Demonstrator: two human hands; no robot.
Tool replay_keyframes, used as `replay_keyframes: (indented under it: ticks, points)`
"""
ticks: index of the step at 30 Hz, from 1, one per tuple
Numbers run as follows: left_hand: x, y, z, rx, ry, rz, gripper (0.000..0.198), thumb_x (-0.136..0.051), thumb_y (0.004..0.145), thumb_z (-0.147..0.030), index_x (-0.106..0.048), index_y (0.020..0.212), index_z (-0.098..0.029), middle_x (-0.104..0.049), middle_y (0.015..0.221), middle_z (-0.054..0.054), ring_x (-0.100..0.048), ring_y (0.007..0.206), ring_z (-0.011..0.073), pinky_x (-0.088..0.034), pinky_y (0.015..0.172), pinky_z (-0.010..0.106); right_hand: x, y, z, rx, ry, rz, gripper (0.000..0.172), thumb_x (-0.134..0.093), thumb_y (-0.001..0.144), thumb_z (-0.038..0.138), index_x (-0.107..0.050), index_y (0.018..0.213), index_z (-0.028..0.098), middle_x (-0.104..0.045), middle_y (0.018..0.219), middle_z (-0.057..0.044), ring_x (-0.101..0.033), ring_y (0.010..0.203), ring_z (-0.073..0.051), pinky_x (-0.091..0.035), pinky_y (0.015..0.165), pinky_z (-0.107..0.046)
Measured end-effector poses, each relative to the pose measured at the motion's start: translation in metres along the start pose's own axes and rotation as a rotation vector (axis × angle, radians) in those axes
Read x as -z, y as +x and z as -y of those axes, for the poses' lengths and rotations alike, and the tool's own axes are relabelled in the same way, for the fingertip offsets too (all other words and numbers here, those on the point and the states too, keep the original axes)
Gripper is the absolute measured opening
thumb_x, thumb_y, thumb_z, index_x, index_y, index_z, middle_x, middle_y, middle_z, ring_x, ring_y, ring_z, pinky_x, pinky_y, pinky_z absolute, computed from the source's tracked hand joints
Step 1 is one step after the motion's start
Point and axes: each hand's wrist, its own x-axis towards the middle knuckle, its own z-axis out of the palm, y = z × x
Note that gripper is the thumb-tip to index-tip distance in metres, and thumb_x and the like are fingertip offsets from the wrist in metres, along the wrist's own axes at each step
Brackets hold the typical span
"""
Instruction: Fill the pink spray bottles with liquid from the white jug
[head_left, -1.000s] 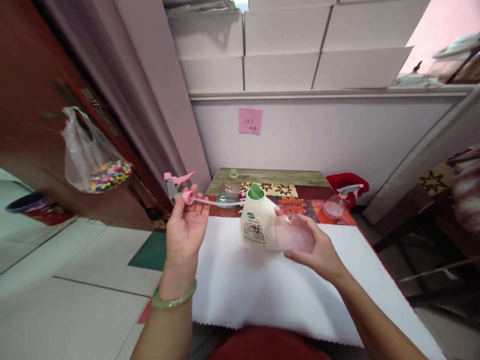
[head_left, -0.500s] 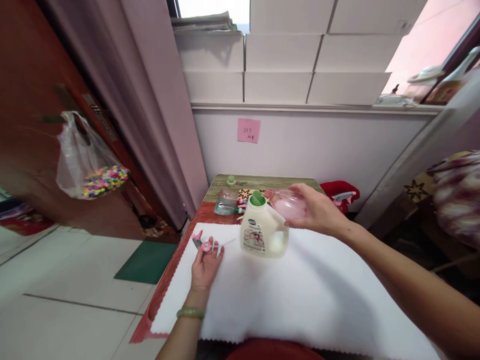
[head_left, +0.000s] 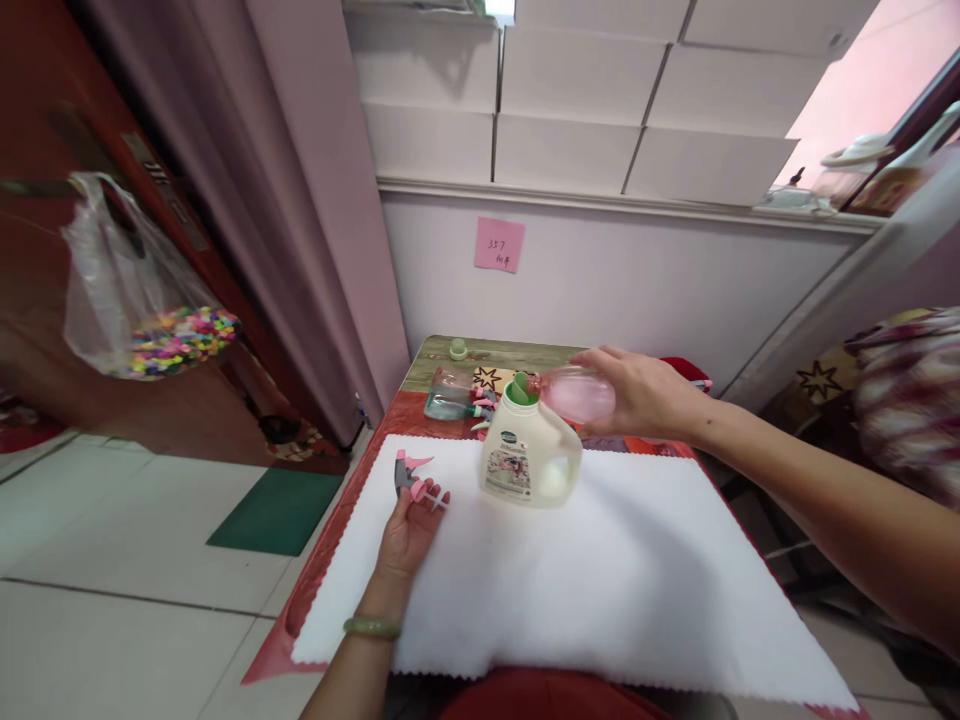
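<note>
A cream plastic detergent jug (head_left: pixel 510 450) with a green spout (head_left: pixel 521 389) stands upright on a white cloth (head_left: pixel 600 560); its cap is off. My right hand (head_left: pixel 626 390) is closed around a pink see-through bottle (head_left: pixel 576 393), tipped on its side with its neck at the jug's spout. Whether liquid is running out, I cannot tell. Left of the jug, my left hand (head_left: pixel 409 525) holds a pink and grey spray trigger head (head_left: pixel 406 475) with its thin tube pointing right. Behind the jug lies a clear spray bottle (head_left: pixel 450 395) beside other trigger heads, partly hidden.
A green cap (head_left: pixel 458 349) rests on the table's back left corner. A pink note (head_left: pixel 499 245) is stuck to the wall behind. To the left, a plastic bag of colourful pieces (head_left: pixel 161 330) hangs from a door handle. Something red (head_left: pixel 679 372) is behind my right hand.
My right hand has brought the bottle's neck to the jug's spout and levelled the bottle. The trigger head in my left hand has turned slightly. The camera view has shifted a little.
</note>
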Motion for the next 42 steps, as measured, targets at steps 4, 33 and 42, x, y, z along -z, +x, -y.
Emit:
replay_keyframes:
  ticks: [4,33,42]
  points:
    - [0.000,0.000,0.000,-0.001,0.008,0.013,0.013,-0.068,0.095,-0.033,-0.076,0.102,-0.025,-0.080,0.100,0.005,-0.076,0.097,0.0217,-0.056,0.103,0.050,0.014,0.009,0.007,0.011,-0.146,0.056,0.080,-0.083,0.068,0.054,-0.056,0.138,0.026,-0.068,0.129,-0.012,-0.072,0.088,-0.031,-0.049,0.065,-0.035]
    - [-0.005,0.000,0.001,0.009,0.017,0.026,0.015,-0.063,0.098,-0.028,-0.075,0.107,-0.026,-0.080,0.105,0.006,-0.076,0.100,0.0218,-0.055,0.104,0.051,0.046,0.056,0.043,0.519,-0.508,-0.053,0.013,-0.070,0.089,0.033,-0.068,0.099,0.024,-0.069,0.090,-0.006,-0.064,0.086,-0.022,-0.043,0.067,-0.032]
    - [-0.006,-0.001,-0.002,0.015,0.033,0.056,0.015,-0.063,0.098,-0.026,-0.075,0.107,-0.026,-0.080,0.105,0.006,-0.076,0.100,0.0215,-0.055,0.105,0.050,0.053,0.071,0.051,0.590,-0.587,-0.033,0.013,-0.065,0.090,0.023,-0.069,0.102,0.028,-0.067,0.097,-0.004,-0.061,0.092,-0.022,-0.043,0.074,-0.034]
